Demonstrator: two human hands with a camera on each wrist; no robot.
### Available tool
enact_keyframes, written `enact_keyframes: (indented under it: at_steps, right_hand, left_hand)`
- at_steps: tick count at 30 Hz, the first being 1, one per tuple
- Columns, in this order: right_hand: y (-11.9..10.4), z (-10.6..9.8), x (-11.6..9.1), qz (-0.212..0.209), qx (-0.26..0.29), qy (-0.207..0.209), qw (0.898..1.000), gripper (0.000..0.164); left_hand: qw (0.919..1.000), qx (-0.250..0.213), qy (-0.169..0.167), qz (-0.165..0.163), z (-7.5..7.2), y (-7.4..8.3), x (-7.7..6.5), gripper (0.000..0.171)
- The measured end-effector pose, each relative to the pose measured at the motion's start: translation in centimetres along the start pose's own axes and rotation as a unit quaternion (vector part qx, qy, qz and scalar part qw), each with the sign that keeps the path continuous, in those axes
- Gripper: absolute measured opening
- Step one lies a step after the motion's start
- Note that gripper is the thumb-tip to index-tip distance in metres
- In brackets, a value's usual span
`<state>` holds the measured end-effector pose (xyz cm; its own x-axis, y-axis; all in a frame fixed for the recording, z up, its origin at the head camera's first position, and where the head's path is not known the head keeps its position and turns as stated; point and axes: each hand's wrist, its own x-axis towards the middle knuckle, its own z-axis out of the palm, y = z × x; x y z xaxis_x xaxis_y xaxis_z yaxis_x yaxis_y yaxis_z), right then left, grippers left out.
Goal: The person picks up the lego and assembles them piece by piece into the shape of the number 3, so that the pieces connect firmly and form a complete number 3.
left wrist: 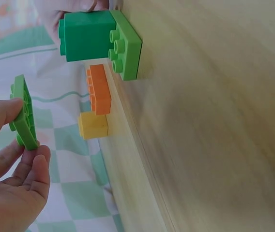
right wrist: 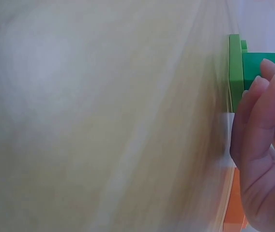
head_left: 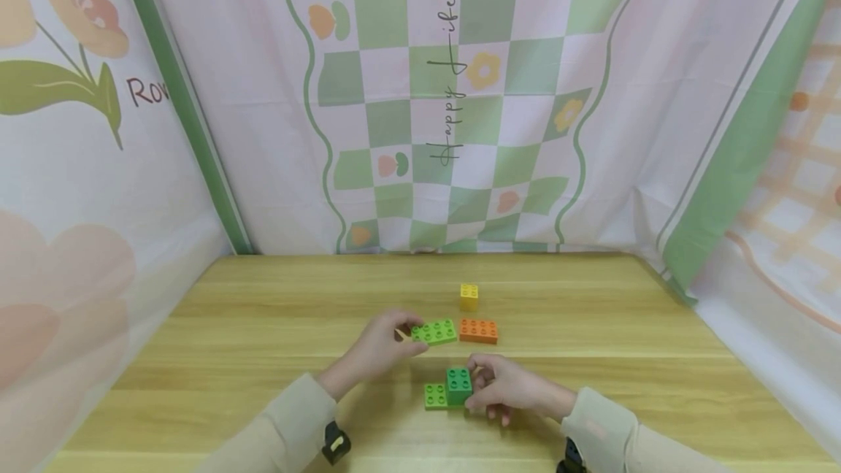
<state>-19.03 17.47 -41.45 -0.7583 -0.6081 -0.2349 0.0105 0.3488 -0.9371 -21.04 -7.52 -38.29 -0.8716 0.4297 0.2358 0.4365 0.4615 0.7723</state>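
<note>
My left hand (head_left: 382, 345) pinches a flat light green toy building brick (head_left: 436, 331) between thumb and fingers. The left wrist view shows that brick (left wrist: 25, 113) raised off the table, studs facing away from the palm. Closer to me, a taller dark green building brick (head_left: 458, 384) stands on the right half of a second flat light green brick (head_left: 434, 396), whose left studs are bare. The right hand (head_left: 511, 385) grips the dark green brick from its right side. In the right wrist view, fingers partly cover the dark green brick (right wrist: 258, 65).
An orange building brick (head_left: 478, 331) lies just right of the held light green one. Behind it stands a yellow brick (head_left: 469, 298). The wooden table (head_left: 263, 312) ends at a patterned cloth (head_left: 434, 130), with more cloth along both sides.
</note>
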Motion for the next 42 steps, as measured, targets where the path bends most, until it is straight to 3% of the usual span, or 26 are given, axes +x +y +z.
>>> enact_keyframes:
  at_steps: [28, 42]
  right_hand:
    - [0.0, 0.1, -0.1, -0.006, -0.007, 0.005, 1.0, 0.03]
    - [-0.1, 0.2, -0.1, -0.003, -0.004, 0.007, 1.0, 0.03]
  left_hand:
    - [0.9996, -0.012, -0.004, 0.026, 0.9, 0.3, -1.0, 0.03]
    - [0.9992, -0.031, -0.025, 0.009, 1.8, 0.6, -1.7, 0.031]
